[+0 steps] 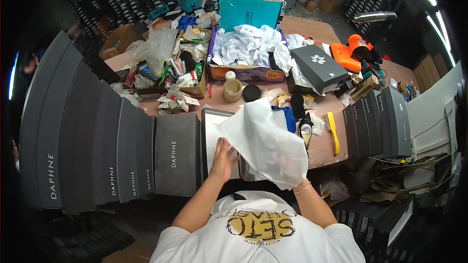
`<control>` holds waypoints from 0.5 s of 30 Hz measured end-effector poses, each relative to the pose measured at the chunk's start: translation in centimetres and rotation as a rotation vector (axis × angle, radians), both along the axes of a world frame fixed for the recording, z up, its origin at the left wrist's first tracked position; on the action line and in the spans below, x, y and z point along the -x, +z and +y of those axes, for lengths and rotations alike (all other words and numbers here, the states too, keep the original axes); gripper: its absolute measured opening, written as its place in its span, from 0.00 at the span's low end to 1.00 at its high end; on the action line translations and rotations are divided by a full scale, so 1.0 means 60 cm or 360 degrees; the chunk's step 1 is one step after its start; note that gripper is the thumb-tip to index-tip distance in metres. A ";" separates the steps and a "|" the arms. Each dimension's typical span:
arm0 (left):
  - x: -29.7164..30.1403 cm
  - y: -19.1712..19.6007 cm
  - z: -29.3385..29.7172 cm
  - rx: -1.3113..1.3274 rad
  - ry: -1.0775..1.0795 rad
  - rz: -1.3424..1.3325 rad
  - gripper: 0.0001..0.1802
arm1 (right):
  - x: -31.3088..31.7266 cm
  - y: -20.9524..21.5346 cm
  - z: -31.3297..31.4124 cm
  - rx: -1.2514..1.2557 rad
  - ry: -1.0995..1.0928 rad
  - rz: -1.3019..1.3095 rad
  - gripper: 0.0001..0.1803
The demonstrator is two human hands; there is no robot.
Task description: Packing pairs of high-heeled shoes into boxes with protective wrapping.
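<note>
A white, thin sheet-like bag (273,141) is raised in front of me and covers my right hand (292,178). Only the wrist with a bracelet shows plainly; a faint skin tone comes through the white material, and the fingers are hidden. Whether that hand is inside the bag or behind it I cannot tell. My left hand (223,161) has its fingers apart, with nothing visible in it, over the edge of an opened shoe box (210,129) with a white inside. Part of that box lies under the bag.
Grey shoe boxes (176,156) stand in a row at left, more boxes (375,122) at right. Behind are a carton of crumpled white paper (248,44), a jar (232,90), a black box (319,68), a yellow brush (333,133) and an orange tool (347,54).
</note>
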State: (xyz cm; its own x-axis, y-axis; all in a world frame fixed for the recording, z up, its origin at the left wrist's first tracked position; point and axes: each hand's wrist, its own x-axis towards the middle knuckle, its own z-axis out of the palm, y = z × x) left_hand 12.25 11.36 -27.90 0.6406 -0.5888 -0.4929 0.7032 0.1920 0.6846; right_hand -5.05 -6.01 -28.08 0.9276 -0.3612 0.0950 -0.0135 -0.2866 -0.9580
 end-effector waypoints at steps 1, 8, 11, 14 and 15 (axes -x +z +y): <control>-0.025 -0.013 -0.014 0.0160 0.0018 0.0230 0.38 | 0.000 0.004 0.009 -0.0376 0.0076 -0.0052 0.31; -0.006 0.044 -0.048 0.0301 0.0191 -0.0418 0.32 | -0.009 0.047 0.050 -0.1153 -0.0127 -0.0195 0.30; 0.085 0.068 -0.058 0.0206 -0.0327 -0.0402 0.36 | -0.004 -0.034 0.026 -0.0352 -0.0126 -0.0116 0.29; 0.121 0.023 -0.058 -0.0093 -0.1355 -0.0204 0.29 | -0.022 -0.092 -0.012 0.0479 -0.0215 -0.0112 0.28; 0.130 0.005 -0.066 -0.0129 -0.1548 -0.0194 0.27 | -0.036 -0.093 -0.021 0.0790 -0.0276 -0.0113 0.26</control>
State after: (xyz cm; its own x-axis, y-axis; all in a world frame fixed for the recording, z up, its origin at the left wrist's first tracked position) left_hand 4.47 7.38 -27.57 -0.0565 -0.8537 -0.5176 0.4532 -0.4839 0.7486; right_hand -2.92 -7.26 -33.65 0.8433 -0.4044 0.3539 -0.0412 -0.7052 -0.7078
